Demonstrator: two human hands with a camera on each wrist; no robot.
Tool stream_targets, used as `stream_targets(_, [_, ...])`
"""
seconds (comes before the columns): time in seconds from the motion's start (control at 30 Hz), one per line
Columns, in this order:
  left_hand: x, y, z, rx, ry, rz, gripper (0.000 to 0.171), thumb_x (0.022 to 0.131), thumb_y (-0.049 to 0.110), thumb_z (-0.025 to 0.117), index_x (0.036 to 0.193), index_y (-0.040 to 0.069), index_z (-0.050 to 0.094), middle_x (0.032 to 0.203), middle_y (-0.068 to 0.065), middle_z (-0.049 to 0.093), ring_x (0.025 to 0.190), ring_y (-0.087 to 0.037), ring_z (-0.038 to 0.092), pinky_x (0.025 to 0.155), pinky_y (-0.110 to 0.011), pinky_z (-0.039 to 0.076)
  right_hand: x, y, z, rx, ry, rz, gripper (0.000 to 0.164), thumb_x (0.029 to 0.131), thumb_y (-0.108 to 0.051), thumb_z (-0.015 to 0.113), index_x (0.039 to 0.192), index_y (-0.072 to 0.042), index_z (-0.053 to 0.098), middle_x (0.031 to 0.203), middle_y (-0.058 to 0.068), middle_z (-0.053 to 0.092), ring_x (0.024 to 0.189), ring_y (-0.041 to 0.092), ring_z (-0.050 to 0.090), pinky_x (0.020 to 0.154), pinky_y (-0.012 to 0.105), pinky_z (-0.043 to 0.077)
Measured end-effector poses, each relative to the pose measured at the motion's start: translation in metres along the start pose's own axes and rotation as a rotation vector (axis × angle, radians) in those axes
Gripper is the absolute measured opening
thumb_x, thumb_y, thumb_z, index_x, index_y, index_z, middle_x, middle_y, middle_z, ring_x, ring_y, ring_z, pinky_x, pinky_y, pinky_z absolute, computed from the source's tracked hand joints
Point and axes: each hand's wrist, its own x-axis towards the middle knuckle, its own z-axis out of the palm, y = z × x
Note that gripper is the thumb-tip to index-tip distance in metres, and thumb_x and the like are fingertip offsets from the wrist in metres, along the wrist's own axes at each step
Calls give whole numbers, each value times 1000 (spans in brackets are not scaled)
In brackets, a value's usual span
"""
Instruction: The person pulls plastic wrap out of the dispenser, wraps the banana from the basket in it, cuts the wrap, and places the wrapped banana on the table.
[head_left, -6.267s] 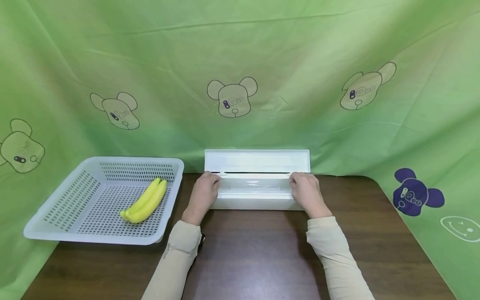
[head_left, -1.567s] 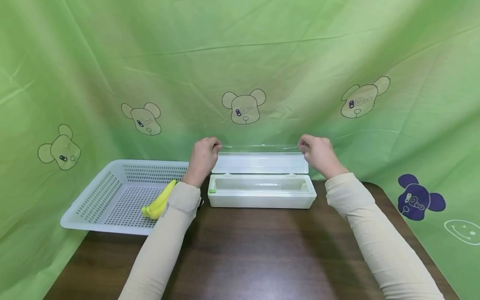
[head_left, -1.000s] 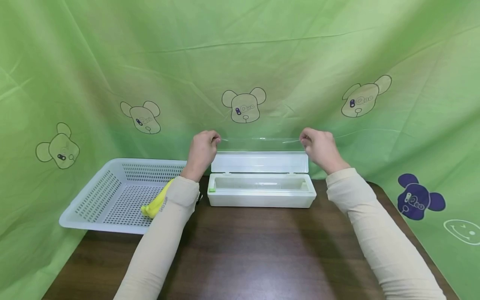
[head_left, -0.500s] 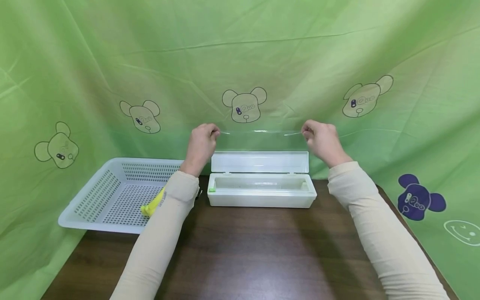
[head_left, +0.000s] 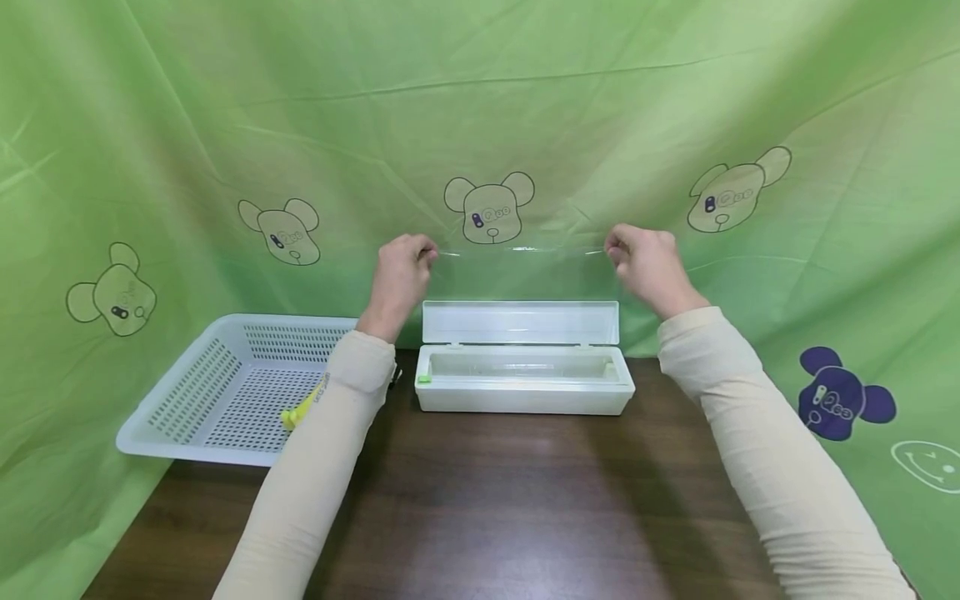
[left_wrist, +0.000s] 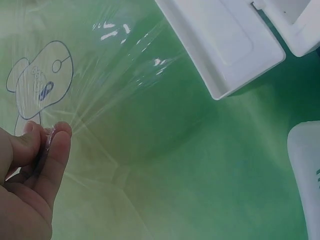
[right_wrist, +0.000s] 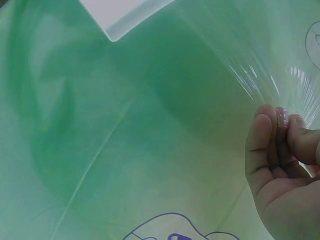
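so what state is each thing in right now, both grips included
white box: upright, open
lid: raised open
clear film: held up, stretched
left grip: pinching the clear film
right grip: pinching the clear film
pale basket: upright, holding bananas
bananas: mostly hidden behind the sleeve

On one table [head_left: 487, 508]: one perforated basket [head_left: 210, 454] at the far left corner, holding at least one yellow banana [head_left: 295, 417], with the full count too hidden behind a sleeve [head_left: 315, 467] to tell. Midway along the far edge, one white box [head_left: 525, 402] with one raised lid [head_left: 521, 323] and one green tab [head_left: 424, 380]. Above that edge, one left hand [head_left: 400, 282] and one right hand [head_left: 651, 268], sharing one sheet of clear film [head_left: 522, 249]; two sleeves in all. Beyond the far edge, one green cloth [head_left: 450, 117], with four pale bear heads [head_left: 491, 210], one purple bear head [head_left: 834, 396] and one smiley face [head_left: 928, 467].
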Motion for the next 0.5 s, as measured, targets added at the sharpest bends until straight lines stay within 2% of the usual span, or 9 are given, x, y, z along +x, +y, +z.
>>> stream_targets(0.17, [4, 0, -4, -4, 5, 6, 9, 95, 0, 67, 97, -5, 74, 95, -17, 72, 88, -29, 68, 80, -33, 56, 3, -2, -2, -7, 10, -9, 11, 94, 9, 58, 97, 3, 67, 86, 22, 68, 85, 43, 59, 86, 58, 44])
stream_targets(0.37, [9, 0, -9, 3, 23, 34, 8, 95, -1, 68, 95, -5, 74, 93, -18, 72, 87, -29, 68, 78, -32, 57, 8, -7, -7, -7, 7, -1, 11, 95, 9, 58, 98, 3, 66, 91, 24, 69, 89, 45, 59, 95, 62, 38])
stream_targets(0.5, [13, 2, -13, 4, 33, 47, 8, 95, -1, 68, 95, -5, 75, 92, -17, 72, 85, -28, 68, 77, -32, 57, 12, -9, -12, -9, 11, -7, 12, 94, 9, 57, 98, 3, 66, 92, 25, 69, 90, 45, 59, 95, 62, 38])
